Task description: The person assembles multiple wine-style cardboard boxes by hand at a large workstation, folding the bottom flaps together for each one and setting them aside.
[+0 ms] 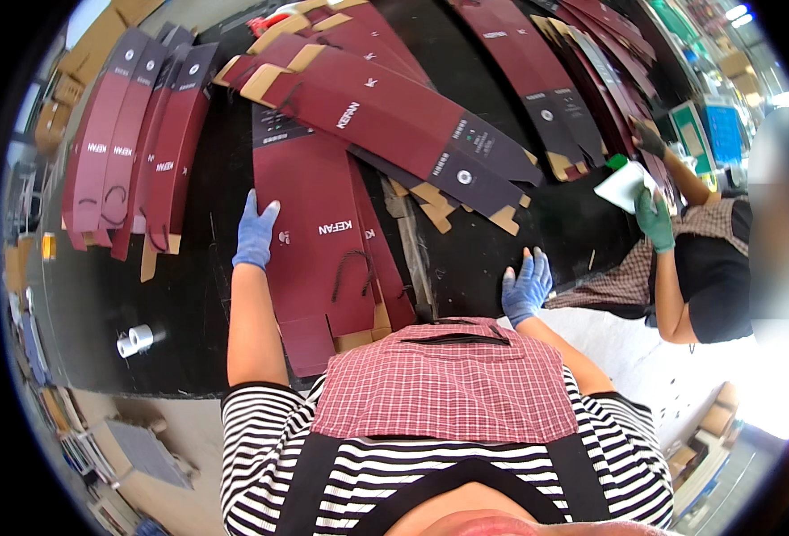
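In a blue glove, my left hand (253,236) lies at the left edge of a flattened maroon carton (310,214), its thumb and fingers apart. This carton has a black cord handle (348,268) and its lower flaps reach close to my apron. My right hand (528,288), also gloved in blue, rests by the near edge of the black table (466,268) with fingers spread and nothing in them. Between and beyond my hands, more flat maroon cartons (394,112) with dark grey ends lie fanned over the first one.
Folded maroon cartons (131,143) stand in a row at the left. Two white rolls (135,340) lie near the table's front left. Further cartons (524,62) lie at the far right, where a co-worker's green-gloved hand (654,221) holds a white piece (625,186).
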Motion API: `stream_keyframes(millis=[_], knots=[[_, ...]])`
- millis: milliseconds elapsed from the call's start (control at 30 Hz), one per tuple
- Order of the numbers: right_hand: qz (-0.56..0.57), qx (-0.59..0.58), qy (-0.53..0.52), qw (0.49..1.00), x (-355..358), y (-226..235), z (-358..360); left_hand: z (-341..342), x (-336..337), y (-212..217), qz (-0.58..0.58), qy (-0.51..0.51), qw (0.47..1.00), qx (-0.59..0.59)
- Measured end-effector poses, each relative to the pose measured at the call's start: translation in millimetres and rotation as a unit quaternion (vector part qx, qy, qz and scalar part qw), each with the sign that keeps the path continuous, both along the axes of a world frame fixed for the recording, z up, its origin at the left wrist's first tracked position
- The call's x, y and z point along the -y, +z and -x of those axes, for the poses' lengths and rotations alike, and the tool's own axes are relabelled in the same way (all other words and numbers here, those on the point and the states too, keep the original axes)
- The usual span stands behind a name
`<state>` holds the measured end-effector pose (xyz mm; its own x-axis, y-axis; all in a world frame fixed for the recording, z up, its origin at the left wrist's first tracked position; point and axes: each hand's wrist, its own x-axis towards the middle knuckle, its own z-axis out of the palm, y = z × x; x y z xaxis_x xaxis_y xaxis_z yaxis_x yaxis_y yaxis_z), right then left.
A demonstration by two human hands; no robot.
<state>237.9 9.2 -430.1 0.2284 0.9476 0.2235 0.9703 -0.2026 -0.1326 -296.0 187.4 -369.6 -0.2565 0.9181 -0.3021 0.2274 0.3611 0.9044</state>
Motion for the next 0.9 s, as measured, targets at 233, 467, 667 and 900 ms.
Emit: stream_keyframes(millis=[233,467,667,900], knots=[[-0.011,-0.015,-0.003,1.0,-4,0,-3,-32,32,-4,0.021,0.014,0.994,-0.11],[-0.075,-0.21,0.098,0.97,-111,17,-47,-46,73,-19,0.064,0.075,0.991,-0.085],[0.018,-0.125,0.055,0.991,-215,37,-53,-66,67,0,0.083,0.066,0.984,-0.147],[0.277,-0.154,0.034,0.948,-208,63,-36,-74,75,9,0.077,0.067,0.992,-0.075]])
